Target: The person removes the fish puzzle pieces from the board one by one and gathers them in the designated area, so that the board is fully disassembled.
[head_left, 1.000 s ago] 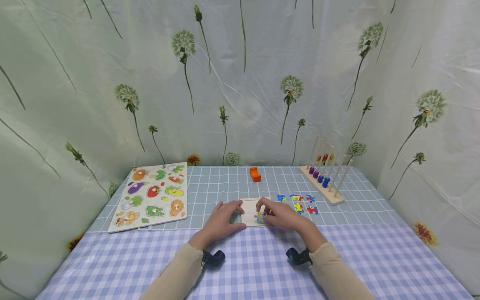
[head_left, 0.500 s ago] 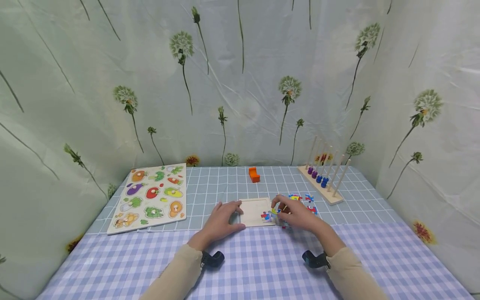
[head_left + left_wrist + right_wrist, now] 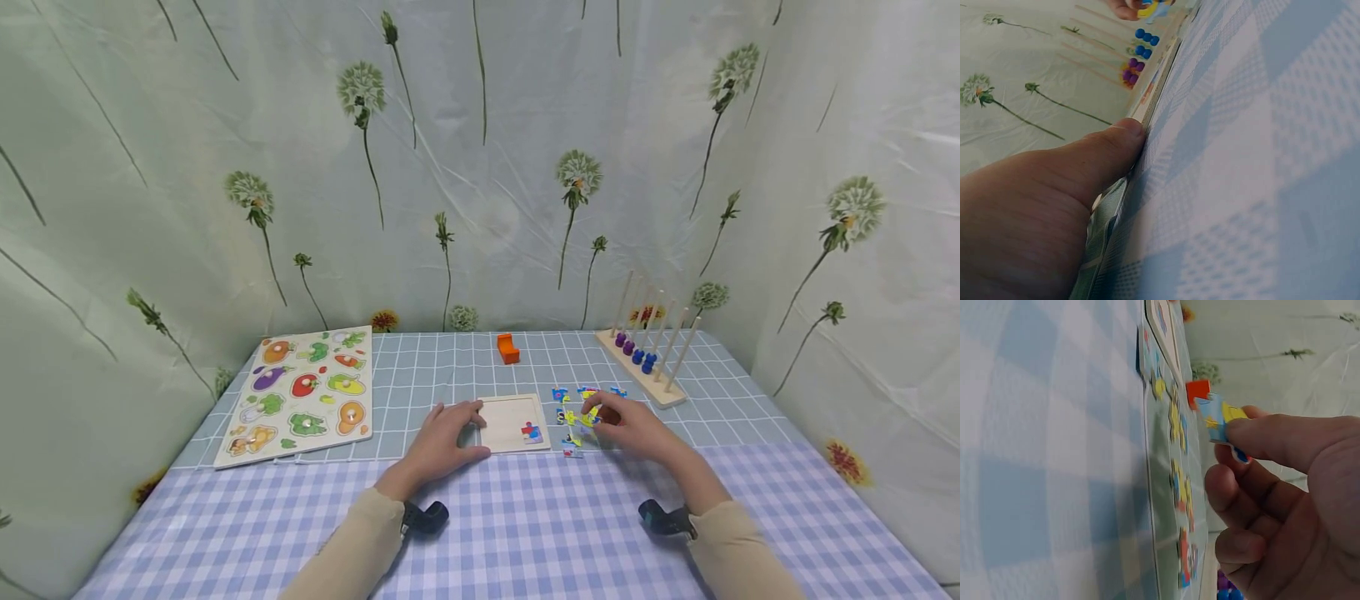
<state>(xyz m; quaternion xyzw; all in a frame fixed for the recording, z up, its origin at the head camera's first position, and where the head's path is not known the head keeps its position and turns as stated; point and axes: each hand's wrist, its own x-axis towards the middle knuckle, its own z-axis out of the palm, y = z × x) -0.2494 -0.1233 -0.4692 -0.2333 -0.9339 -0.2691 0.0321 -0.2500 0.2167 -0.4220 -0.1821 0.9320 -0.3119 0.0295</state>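
Note:
In the head view, a shallow wooden puzzle tray [image 3: 510, 412] lies in front of me, with a red and blue puzzle piece [image 3: 533, 433] in its near right corner. My left hand [image 3: 444, 437] rests at the tray's left side; its thumb [image 3: 1100, 156] lies straight along the edge in the left wrist view. To the right of the tray, my right hand [image 3: 633, 427] pinches a light blue and yellow puzzle piece [image 3: 1213, 417] between thumb and forefinger, above the table. Several loose puzzle pieces [image 3: 560, 394] lie beneath and around that hand, some of them hidden by it.
A vegetable peg board [image 3: 330, 408] lies at the left. An orange chair-shaped block [image 3: 508, 349] stands behind the tray. At the back right is a wooden peg rack [image 3: 643, 371] with purple and blue bear-shaped counters. A patterned curtain [image 3: 495, 167] surrounds the table.
My right hand has moved from over the tray to the right, carrying the puzzle piece over the loose ones. The red and blue piece in the corner is now uncovered. The left hand stays put.

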